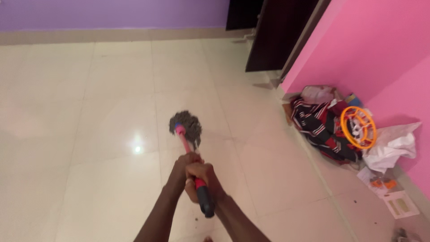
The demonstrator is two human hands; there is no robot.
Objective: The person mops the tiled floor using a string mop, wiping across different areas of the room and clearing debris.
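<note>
While both hands close around the one shaft, the mop (188, 139) reaches out ahead of the person, its grey stringy head (187, 125) pressed to the tiled floor (89, 134) just above the middle of the frame. The left hand (184, 163) is wrapped tight around the pink part of the shaft, higher up the frame; the right hand (202, 175) is shut on it just below, touching the left, near where the pink gives way to the black grip end (206, 204). Stacked this way, the hands likely give a long lever, so the head can be pushed and dragged without stooping.

Open room lies to the left and upper left of the frame, where pale glossy tiles run bare to the skirting under the purple wall (112, 13). To the right the space is tighter. Along the foot of the pink wall (380, 45) sits a heap of striped cloth (320, 125), an orange ring-shaped plastic thing (358, 127) and a crumpled white bag (392, 145), with papers (398, 204) lower right. A dark door (273, 31) stands at the upper middle. The mop head is well apart from that heap.
</note>
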